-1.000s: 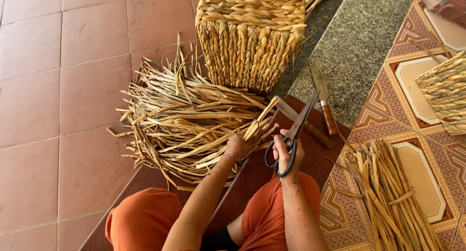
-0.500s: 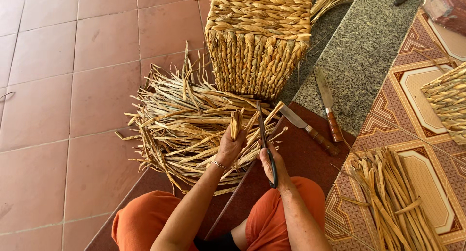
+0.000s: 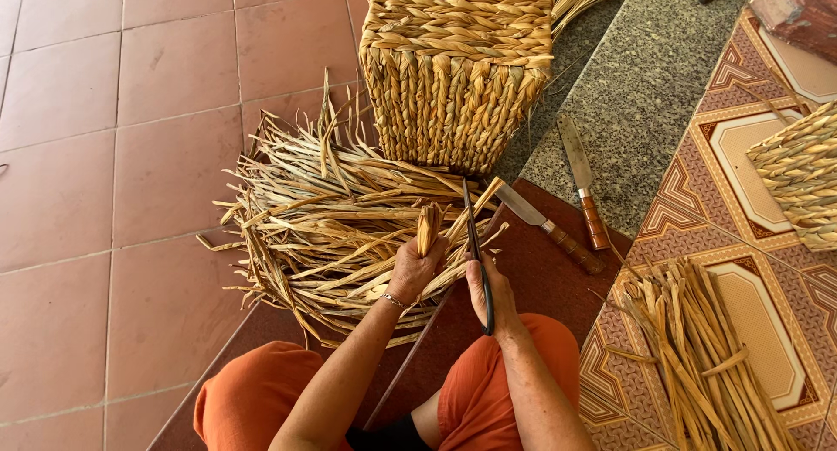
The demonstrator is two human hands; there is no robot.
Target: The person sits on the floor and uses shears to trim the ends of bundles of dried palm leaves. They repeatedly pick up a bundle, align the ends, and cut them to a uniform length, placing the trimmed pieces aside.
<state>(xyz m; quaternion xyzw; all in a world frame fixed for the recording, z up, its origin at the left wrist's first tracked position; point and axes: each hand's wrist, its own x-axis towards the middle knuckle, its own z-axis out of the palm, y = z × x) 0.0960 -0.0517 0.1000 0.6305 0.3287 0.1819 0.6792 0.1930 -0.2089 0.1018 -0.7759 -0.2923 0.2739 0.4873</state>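
Note:
My left hand (image 3: 413, 269) grips a short bundle of dried straw strands (image 3: 428, 227), held upright above my lap. My right hand (image 3: 488, 296) holds black-handled scissors (image 3: 473, 242), blades pointing up and away, just to the right of the bundle. Under both hands lies a big loose pile of dried flat straw (image 3: 331, 224). A woven straw basket (image 3: 458, 67) stands beyond the pile.
Two knives with wooden handles (image 3: 582, 194) (image 3: 549, 226) lie to the right on a dark red mat and grey stone strip. A tied bundle of straw (image 3: 706, 364) rests on patterned tiles at right. Another woven piece (image 3: 798, 176) sits at the right edge.
The scissors have swung from lying rightward to pointing upright next to the left hand. The left hand has lifted a short straw bundle from the pile.

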